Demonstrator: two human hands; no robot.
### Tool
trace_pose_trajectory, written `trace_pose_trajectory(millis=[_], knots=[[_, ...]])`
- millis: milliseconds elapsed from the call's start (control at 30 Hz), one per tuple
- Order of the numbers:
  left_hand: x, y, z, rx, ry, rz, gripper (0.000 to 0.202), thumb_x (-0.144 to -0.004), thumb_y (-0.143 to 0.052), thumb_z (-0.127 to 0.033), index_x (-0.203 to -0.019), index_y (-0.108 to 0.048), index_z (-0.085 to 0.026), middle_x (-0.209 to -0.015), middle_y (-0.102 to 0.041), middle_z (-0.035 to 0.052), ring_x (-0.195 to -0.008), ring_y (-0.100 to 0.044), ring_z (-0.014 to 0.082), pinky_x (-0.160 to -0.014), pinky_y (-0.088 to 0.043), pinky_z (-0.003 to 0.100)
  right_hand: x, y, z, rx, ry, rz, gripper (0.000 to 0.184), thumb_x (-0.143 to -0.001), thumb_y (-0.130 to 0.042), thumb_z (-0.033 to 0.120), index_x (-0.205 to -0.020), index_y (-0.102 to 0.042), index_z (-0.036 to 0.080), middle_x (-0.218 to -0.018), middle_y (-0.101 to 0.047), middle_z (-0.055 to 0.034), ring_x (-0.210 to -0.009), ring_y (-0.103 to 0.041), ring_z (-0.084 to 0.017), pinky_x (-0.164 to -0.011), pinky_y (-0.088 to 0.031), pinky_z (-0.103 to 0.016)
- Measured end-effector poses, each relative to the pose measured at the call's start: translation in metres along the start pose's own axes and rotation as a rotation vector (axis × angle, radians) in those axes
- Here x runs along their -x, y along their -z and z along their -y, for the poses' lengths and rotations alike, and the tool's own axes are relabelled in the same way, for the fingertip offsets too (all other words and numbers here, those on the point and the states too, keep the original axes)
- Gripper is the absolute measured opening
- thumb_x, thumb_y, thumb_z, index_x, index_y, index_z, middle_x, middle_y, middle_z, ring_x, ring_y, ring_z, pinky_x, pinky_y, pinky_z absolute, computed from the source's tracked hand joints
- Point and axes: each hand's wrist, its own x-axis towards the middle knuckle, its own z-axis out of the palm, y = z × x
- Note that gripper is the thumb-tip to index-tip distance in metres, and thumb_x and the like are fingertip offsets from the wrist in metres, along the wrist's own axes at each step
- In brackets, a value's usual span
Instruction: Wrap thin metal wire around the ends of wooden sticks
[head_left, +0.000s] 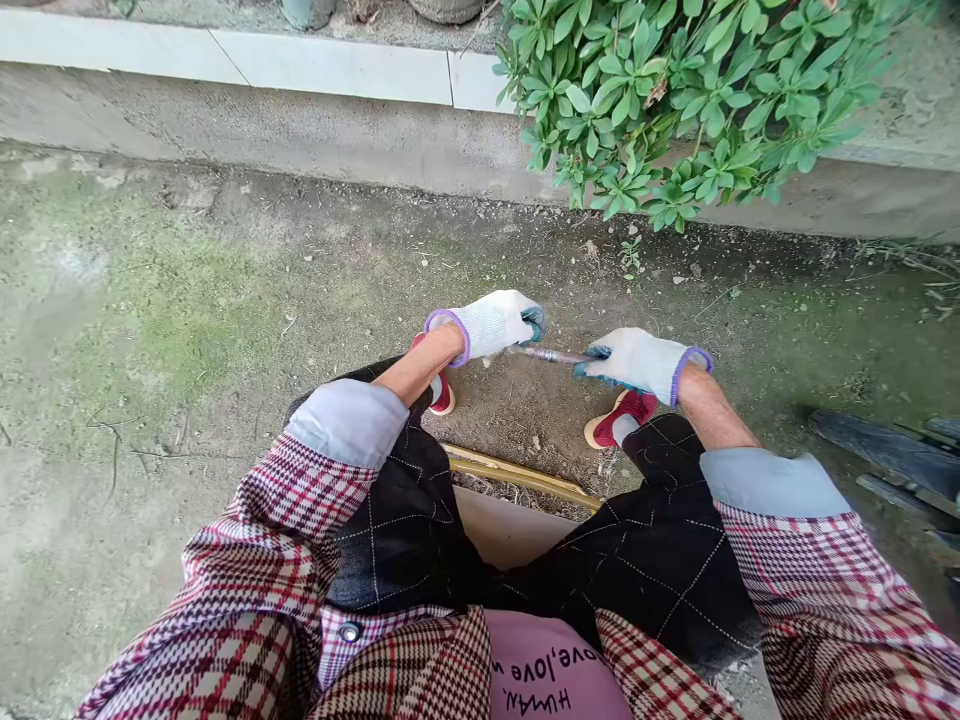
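Hands: two, both gloved in white knit with blue-coated fingers and purple cuffs; left hand [501, 324] at the middle of the frame, right hand [637, 362] just right of the middle.
Rod [553, 355]: one, thin, spanning the gap between the hands at the middle of the frame.
Shoes: two, red; one shoe [442, 390] below the left hand, the other shoe [628, 415] below the right.
Yellow bars [517, 475]: apparently two, side by side, lower middle, between the knees of the black trousers [675, 520].
Bush [697, 100]: one, upper right, overhanging the wall edge.
Pots: two, cut off by the top edge; one pot [307, 12] left of the other pot [446, 8].
Wall edge [337, 68]: white tiles, two joints visible, running from the upper left to the bush.
Room: mossy ground [202, 310] spreads over the left of the frame and runs from the hands up to the wall's foot.
Right grip: fingers closed on the rod's right end.
Left grip: fingers curled, just above the rod's left end; whether it touches or holds the rod, I cannot tell.
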Motion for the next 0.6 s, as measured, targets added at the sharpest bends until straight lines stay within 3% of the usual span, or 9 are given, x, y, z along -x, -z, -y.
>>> trace_pose_trajectory(millis=[100,233,400,500,600], knots=[[0.000,0.000,-0.001,0.010,0.013,-0.034,0.027,-0.080,-0.053,-0.015,-0.091,-0.078,-0.011,-0.075,-0.069,0.0033,-0.063,-0.051,0.0120,-0.063,-0.039,0.027,-0.003,0.006,-0.004,0.026,-0.041,-0.133,0.034,-0.090,-0.059,0.049,-0.081,-0.073,0.019,-0.069,-0.067,-0.0041,-0.062,-0.056,-0.017,-0.058,-0.035,-0.030],[-0.001,-0.001,0.002,0.088,0.020,-0.020,0.031,-0.080,-0.053,-0.016,-0.097,-0.079,-0.012,-0.077,-0.070,0.0025,-0.063,-0.053,0.0112,-0.065,-0.042,0.026,-0.003,0.009,-0.009,-0.111,-0.077,-0.258,0.033,-0.089,-0.064,0.047,-0.071,-0.064,0.020,-0.062,-0.061,-0.0023,-0.058,-0.052,-0.015,-0.055,-0.035,-0.029],[-0.004,-0.003,0.005,0.218,0.024,-0.035,0.033,-0.079,-0.054,-0.016,-0.102,-0.078,-0.012,-0.086,-0.074,0.0035,-0.071,-0.059,0.0120,-0.069,-0.046,0.025,0.008,0.007,0.001,-0.776,-0.105,-0.297,0.031,-0.084,-0.074,0.047,-0.075,-0.063,0.019,-0.059,-0.057,0.0001,-0.047,-0.048,-0.012,-0.041,-0.039,-0.026],[-0.006,-0.006,0.007,0.377,-0.019,-0.023,0.033,-0.081,-0.054,-0.016,-0.105,-0.077,-0.012,-0.091,-0.076,0.0040,-0.078,-0.065,0.0126,-0.074,-0.050,0.024,0.019,0.009,0.010,-1.115,0.012,-0.303,0.036,-0.076,-0.083,0.050,-0.079,-0.066,0.018,-0.057,-0.055,0.0016,-0.044,-0.045,-0.010,-0.035,-0.039,-0.024],[-0.007,-0.008,0.011,0.449,-0.072,-0.005,0.029,-0.080,-0.055,-0.015,-0.101,-0.075,-0.012,-0.091,-0.075,0.0043,-0.079,-0.066,0.0124,-0.076,-0.052,0.024,0.029,0.014,0.010,-1.280,0.121,-0.210,0.044,-0.070,-0.086,0.056,-0.084,-0.070,0.017,-0.055,-0.054,0.0031,-0.040,-0.042,-0.008,-0.032,-0.036,-0.023]])
